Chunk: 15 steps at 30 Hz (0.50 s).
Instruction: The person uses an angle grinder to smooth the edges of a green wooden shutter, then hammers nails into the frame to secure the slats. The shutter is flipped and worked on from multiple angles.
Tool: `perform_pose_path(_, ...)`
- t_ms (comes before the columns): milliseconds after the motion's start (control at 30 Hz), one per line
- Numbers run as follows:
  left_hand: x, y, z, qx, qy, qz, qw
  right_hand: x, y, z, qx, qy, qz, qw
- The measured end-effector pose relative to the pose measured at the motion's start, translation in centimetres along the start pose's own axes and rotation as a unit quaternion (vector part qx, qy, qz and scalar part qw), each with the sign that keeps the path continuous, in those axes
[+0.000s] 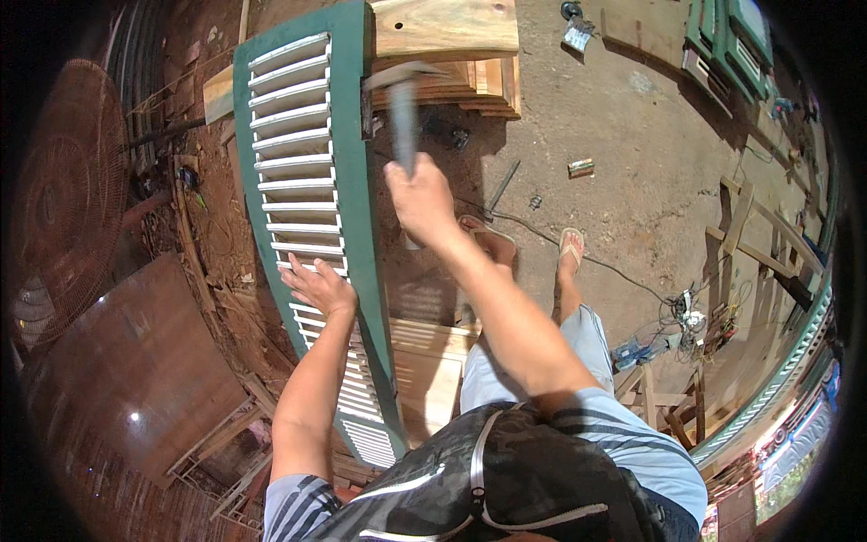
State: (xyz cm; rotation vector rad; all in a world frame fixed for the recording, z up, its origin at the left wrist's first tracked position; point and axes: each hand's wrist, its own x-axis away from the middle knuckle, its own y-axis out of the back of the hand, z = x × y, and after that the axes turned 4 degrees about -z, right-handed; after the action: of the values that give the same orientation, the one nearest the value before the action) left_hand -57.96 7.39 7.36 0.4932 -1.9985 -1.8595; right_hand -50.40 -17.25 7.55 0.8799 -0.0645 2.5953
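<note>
A long louvred shutter (354,194) with a green frame and white slats lies lengthwise before me, from the far edge down to near my body. My left hand (321,289) rests on its slats, fingers spread, holding nothing. In my right hand (422,200) is a hammer (405,122), gripped by the handle and smeared by motion. Its head is over or beside the shutter's right edge near the far end; whether it touches the frame I cannot tell. A dark notch or fitting shows on that edge close to the hammer head.
Wooden boards (447,32) are stacked at the far end, right of the shutter. A large fan (72,172) and a brown sheet (135,361) stand left. On the ground right are a dark bar-shaped tool (506,187), a small box (581,169), a cable (623,275) and a blue power tool (632,353).
</note>
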Motion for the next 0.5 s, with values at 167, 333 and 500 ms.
perform_pose_path(167,-0.3,-0.9,1.6,-0.001,-0.001,-0.010,1.000,-0.6,0.5,-0.4,-0.048,0.022,-0.071,0.996)
perform_pose_path(333,-0.3,-0.8,1.6,-0.008,0.000,-0.007,1.000,0.3,1.8,-1.1,-0.030,0.022,0.068,0.997)
perform_pose_path(500,-0.5,-0.6,0.8,-0.014,0.002,0.004,1.000,2.7,1.7,0.3,-0.155,-0.050,0.025,0.986)
